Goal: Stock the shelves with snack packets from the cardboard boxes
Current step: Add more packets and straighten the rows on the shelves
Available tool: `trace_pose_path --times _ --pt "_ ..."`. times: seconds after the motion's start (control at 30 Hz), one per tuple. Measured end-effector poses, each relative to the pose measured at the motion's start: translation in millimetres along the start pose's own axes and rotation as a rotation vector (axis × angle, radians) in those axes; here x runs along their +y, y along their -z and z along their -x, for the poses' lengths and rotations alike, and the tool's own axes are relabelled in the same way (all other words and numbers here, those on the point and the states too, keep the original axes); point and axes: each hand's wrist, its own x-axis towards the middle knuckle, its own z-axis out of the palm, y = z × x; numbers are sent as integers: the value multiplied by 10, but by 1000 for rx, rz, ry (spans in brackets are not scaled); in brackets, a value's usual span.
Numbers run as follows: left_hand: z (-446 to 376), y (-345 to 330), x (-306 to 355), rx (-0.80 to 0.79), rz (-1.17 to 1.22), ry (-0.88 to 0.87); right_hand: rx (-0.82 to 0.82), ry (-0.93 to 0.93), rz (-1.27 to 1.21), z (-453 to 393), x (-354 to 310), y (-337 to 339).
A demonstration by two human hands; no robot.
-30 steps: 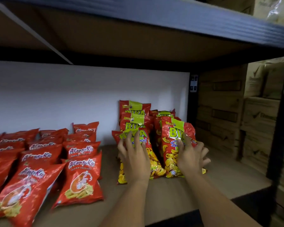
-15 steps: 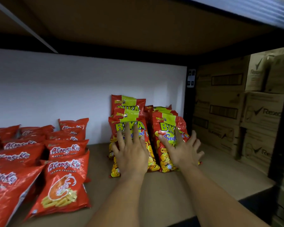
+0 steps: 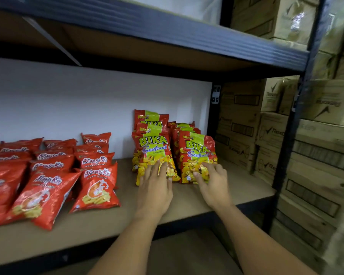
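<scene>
Two rows of red-and-yellow Bika seafood packets stand upright at the back right of the wooden shelf (image 3: 107, 221). My left hand (image 3: 155, 187) lies flat with its fingertips on the bottom edge of the front left Bika packet (image 3: 153, 147). My right hand (image 3: 213, 181) touches the bottom edge of the front right Bika packet (image 3: 197, 151), fingers spread. Neither hand grips a packet. Red prawn cracker packets (image 3: 95, 187) lie in leaning rows on the left half of the shelf.
A dark metal shelf (image 3: 167, 28) runs overhead. A black upright post (image 3: 290, 126) marks the shelf's right end. Stacked cardboard boxes (image 3: 316, 155) fill the space to the right and behind. A strip of bare board lies in front of the Bika packets.
Both hands have slid down from the upper faces of the front Bika packets to their bottom edges, drawing back toward me. The view has pulled back and shows the upper shelf.
</scene>
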Motion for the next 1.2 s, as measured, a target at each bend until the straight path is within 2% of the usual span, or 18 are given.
trace_pose_path --times 0.13,0.33,0.47,0.57,0.67,0.73,0.9,1.0,1.2 --pt "456 261 98 -66 238 62 -98 33 -30 533 -76 301" --pt "1389 440 210 50 227 -35 -208 126 -26 1337 -155 614" --pt "2117 208 129 -36 283 -1 -322 151 -84 1922 -106 558" --pt "2701 -71 28 -236 271 170 -434 88 -95 2400 54 385" --pt "3222 -359 -65 -503 263 503 -592 13 -45 2845 302 188" --pt "3466 -500 -126 -621 180 655 -699 -23 2 3079 495 55" --pt "3786 -927 -289 -911 1 726 -1007 -123 63 3499 939 -390" --pt "3919 -1147 -364 -1176 -63 772 -1209 -75 113 3692 1077 -774" --pt "4087 -1496 -373 -1657 -137 738 -1462 72 221 3947 1178 -1347"
